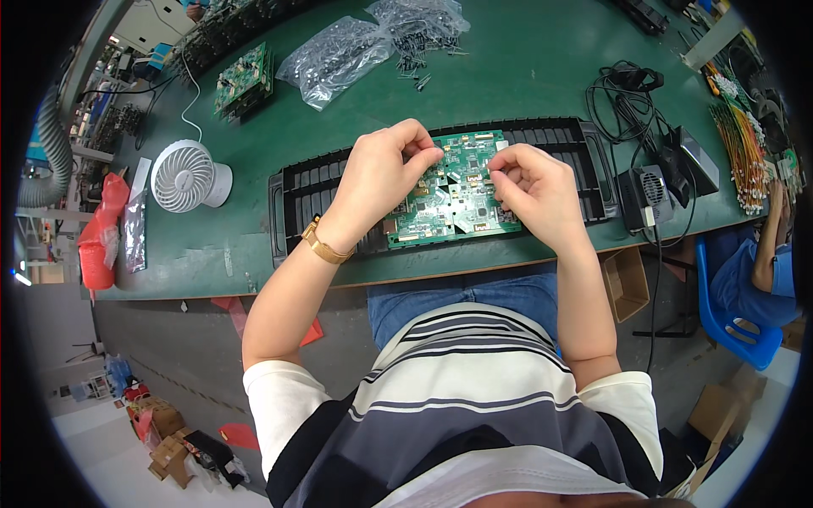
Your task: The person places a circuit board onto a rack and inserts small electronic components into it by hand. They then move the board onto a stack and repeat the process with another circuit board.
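Green, the circuit-board panel (466, 201) lay at twelve o'clock on a black tray (305, 199). The left hand (381, 165) at its ten and right hand (542, 190) at its three looked nearly pinched, contents indiscernible; beyond, at eleven, lay a clear component bag (334, 63).

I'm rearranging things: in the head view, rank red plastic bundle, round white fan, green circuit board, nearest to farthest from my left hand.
1. Green rectangular circuit board, at your left hand.
2. Round white plastic fan, to its left.
3. Red plastic bundle, farther left.
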`<state>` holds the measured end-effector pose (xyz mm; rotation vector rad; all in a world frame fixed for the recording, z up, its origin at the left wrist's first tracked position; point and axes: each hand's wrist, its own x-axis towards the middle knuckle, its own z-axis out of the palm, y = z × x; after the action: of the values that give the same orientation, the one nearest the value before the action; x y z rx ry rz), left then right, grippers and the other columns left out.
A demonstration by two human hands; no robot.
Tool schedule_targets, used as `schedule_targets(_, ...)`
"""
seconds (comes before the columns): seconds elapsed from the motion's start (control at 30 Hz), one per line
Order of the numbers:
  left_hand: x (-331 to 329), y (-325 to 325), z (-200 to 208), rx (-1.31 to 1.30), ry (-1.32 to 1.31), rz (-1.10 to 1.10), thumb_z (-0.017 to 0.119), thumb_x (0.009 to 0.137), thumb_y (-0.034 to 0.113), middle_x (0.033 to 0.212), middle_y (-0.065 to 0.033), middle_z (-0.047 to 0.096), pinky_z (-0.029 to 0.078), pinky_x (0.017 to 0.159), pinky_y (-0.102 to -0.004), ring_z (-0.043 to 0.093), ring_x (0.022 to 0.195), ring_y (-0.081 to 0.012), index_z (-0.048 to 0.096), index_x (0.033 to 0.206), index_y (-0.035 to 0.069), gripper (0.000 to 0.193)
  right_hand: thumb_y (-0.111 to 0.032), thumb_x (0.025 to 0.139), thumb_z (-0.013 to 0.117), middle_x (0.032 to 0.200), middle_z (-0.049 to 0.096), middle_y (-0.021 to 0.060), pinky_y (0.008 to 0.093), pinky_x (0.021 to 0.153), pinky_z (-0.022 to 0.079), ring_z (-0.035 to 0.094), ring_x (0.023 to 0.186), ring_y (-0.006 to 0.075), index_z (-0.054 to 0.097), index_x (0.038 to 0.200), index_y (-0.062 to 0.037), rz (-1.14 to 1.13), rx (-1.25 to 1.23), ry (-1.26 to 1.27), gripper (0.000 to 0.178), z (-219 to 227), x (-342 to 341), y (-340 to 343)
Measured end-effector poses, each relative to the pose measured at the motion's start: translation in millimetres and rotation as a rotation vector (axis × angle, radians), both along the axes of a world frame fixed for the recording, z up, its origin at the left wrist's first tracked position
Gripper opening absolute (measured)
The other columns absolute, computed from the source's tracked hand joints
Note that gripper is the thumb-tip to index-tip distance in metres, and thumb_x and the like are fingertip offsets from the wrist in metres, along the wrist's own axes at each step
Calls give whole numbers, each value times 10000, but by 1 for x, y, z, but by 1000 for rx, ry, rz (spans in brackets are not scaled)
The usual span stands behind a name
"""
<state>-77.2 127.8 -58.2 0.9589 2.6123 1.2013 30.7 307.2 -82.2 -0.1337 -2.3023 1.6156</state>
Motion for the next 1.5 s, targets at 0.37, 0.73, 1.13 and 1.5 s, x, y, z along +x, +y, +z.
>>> schedule_targets(0.37, -2, -1, -5, -61, 178, -69, 707, 787, 86, 674, -40, 630, 448, 552, -270, 544, 581, -155, 646, 794, 26, 85, 52, 814, 620, 719, 617, 52, 184, 505, 485, 588, 593, 84, 655, 890, 32, -2, -38, -78, 86, 7, -8, -2)
schedule_targets(0.73, -6, -3, -11, -37, 399, -181, 711, 772, 85, 737, -49, 634, 465, 618, -281, 563, 650, -187, 680, 834, 42, 81, 37, 825, 636, 700, 617, 44, 187, 490, 489, 574, 564, 82, 668, 911, 24, 6, 114, 8, 93, 7, -32, -1)
schedule_targets(1.13, -116, 25, -45, -186, 466, -42, 651, 828, 151, 879, -81, 663, 515, 730, -365, 634, 781, -266, 690, 954, 40, 172, 23, 822, 631, 673, 596, 19, 182, 481, 462, 543, 537, 70, 638, 878, -1, 101, 225, -102, 62, 10, -47, -3)
schedule_targets(1.5, -123, 44, -48, -373, 417, -101, 637, 765, 93, 875, -120, 683, 517, 719, -405, 643, 791, -321, 682, 851, 44, 108, 14, 822, 631, 651, 583, 8, 186, 463, 439, 517, 504, 65, 634, 866, -7, 78, 268, -139, 49, 11, -51, -7)
